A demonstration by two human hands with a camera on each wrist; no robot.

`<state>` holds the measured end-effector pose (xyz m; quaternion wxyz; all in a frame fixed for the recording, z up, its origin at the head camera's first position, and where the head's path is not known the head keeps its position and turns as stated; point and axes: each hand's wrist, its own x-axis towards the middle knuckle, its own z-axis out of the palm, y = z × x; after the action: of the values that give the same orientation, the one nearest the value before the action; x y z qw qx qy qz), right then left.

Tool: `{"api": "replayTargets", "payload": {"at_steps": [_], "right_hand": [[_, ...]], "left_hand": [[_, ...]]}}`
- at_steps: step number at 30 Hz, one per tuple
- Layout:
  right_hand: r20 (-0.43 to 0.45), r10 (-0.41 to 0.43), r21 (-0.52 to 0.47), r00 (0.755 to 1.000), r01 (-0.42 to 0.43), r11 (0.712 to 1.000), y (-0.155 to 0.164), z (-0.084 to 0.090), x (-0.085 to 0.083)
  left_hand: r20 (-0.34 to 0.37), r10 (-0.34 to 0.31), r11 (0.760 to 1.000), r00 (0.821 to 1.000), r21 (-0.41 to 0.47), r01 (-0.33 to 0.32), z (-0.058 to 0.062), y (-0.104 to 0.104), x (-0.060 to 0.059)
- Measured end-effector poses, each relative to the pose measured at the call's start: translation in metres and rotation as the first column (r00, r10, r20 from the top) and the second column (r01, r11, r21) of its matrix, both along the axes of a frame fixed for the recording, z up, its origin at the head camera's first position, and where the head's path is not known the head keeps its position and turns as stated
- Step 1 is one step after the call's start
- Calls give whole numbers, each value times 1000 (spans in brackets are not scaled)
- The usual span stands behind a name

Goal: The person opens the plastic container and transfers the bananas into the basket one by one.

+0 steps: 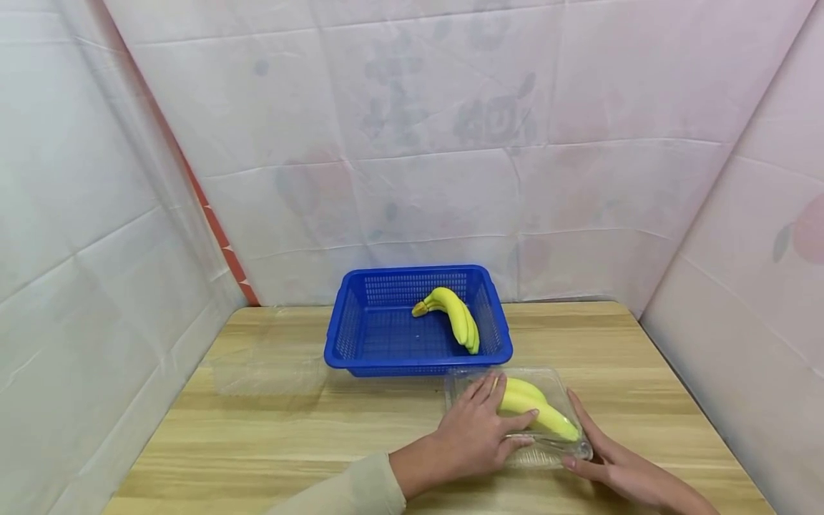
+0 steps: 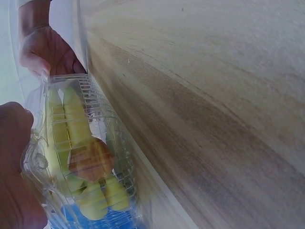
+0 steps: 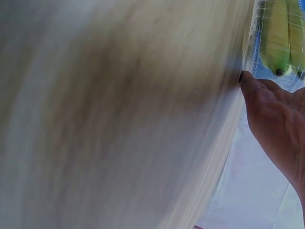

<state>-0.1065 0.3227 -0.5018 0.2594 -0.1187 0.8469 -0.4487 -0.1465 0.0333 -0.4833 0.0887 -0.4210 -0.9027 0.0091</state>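
Two hands [image 1: 473, 433] [image 1: 611, 458] touch one clamshell [image 1: 543, 456] (one banana bunch [image 1: 537, 413] inside).

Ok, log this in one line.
left hand: touching clear box; right hand: holding its right end; box contents: bananas; blue basket: banana bunch

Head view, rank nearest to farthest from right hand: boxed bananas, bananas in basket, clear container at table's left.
1. Boxed bananas: just left of the right hand.
2. Basket bananas: ahead-left, blue basket's right side.
3. Clear container: far left.
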Motion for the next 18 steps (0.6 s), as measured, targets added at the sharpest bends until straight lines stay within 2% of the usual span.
{"api": "replayTargets", "payload": {"at_steps": [5,11,18], "right_hand": [[39,-11,3,999,11,1000,0,2,0],[25,15,-44,1000,-14,999,2,-1,-1],[62,5,-21,998,-4,1000,1,2,1]], "left_hand": [[-5,-3,1000,1000,3,3,-1,0,0],[-11,2,1000,1000,-1,-2,-2,0,-1],[-12,-1,1000,1000,-3,1,0,0,-1]]}}
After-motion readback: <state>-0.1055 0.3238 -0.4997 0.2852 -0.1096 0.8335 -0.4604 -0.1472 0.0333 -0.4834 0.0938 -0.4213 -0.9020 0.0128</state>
